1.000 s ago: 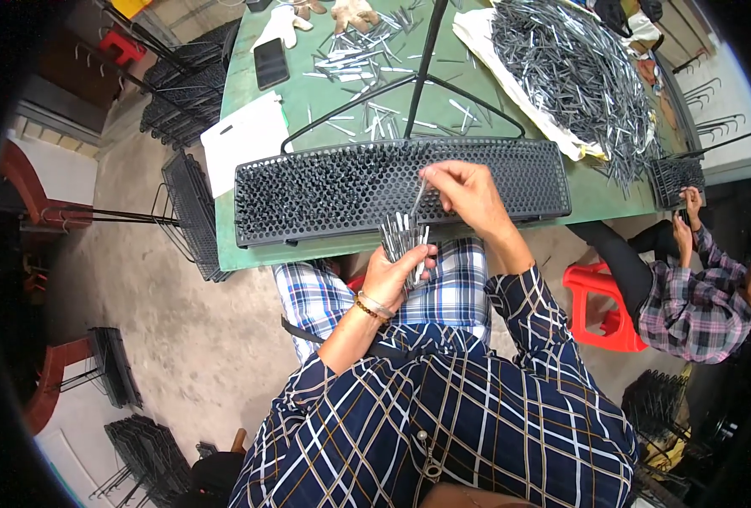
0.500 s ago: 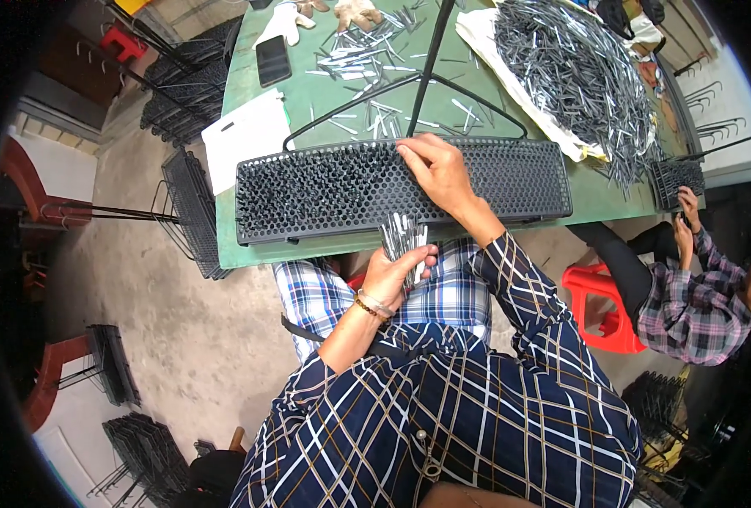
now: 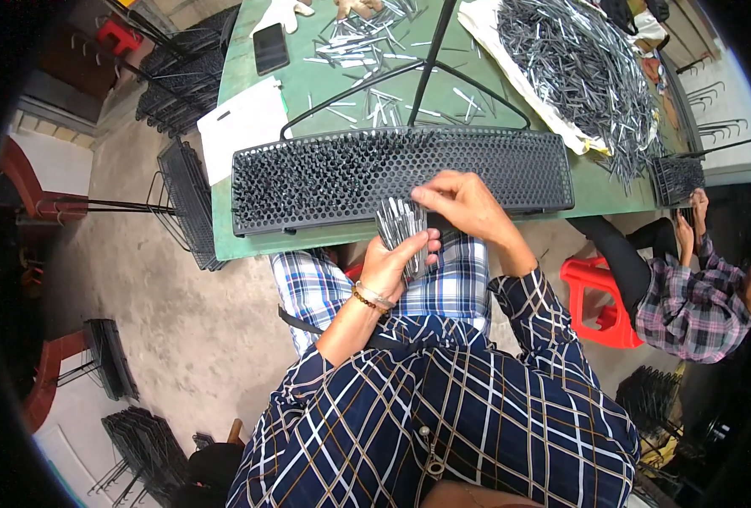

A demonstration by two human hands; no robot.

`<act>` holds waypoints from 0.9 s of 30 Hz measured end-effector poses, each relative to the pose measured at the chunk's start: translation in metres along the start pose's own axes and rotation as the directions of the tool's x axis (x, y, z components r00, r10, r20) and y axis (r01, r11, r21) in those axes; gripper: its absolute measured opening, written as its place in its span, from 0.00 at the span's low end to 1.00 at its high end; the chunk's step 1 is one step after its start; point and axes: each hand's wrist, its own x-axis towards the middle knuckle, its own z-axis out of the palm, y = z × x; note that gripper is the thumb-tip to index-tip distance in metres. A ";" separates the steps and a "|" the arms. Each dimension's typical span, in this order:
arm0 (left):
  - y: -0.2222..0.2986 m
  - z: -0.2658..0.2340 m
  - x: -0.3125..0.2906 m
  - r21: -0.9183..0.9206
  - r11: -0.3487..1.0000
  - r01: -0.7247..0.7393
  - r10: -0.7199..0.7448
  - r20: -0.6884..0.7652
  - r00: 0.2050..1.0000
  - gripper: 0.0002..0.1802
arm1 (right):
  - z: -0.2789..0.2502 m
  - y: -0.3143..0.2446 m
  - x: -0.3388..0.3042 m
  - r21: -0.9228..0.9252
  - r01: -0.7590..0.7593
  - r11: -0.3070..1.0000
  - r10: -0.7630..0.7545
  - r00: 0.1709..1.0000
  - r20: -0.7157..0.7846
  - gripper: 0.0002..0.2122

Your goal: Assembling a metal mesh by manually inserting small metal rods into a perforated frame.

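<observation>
My left hand (image 3: 385, 269) is closed round a bundle of thin grey metal rods (image 3: 402, 222), silvery ends upward, in front of the table edge. Just right of the bundle's top is my right hand (image 3: 468, 206), its thumb and fingertips pinched together; whatever sits between them is too small to make out. Behind both hands lies a long black perforated rack (image 3: 511, 169) with a bent-rod hanger frame (image 3: 426, 85). Dark pieces stand upright in many holes of its left half and toward the middle, while holes on the right show bare.
Loose rods (image 3: 363, 42) are scattered on the green table (image 3: 308, 89), beside a phone (image 3: 270, 48) and a white sheet (image 3: 236, 127). A white sack (image 3: 519, 80) holds a large heap. Another person (image 3: 688, 305) works at a rack on the right, near a red stool (image 3: 599, 292).
My right hand has come back from the middle of the rack toward the bundle, its fingertips now near the rod ends. My left hand stays nearly in place, holding the rods.
</observation>
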 end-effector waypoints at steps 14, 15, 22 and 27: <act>-0.005 -0.001 0.000 0.073 0.997 -0.008 0.006 0.023 1.000 0.16 | 0.006 -0.001 -0.026 0.473 -0.284 0.834 0.263 0.958 0.111 0.10; -0.005 0.001 -0.001 0.069 0.998 -0.006 0.006 0.008 1.000 0.15 | 0.007 0.001 -0.024 0.499 -0.262 0.826 0.267 0.962 0.063 0.10; -0.002 0.000 0.000 0.081 0.997 0.001 0.001 -0.025 1.000 0.12 | 0.001 0.006 -0.016 0.452 -0.254 0.855 0.269 0.963 0.033 0.11; -0.004 -0.001 0.001 0.086 0.996 -0.007 0.011 -0.043 0.999 0.11 | 0.001 0.007 -0.012 0.522 -0.201 0.829 0.237 0.972 -0.002 0.10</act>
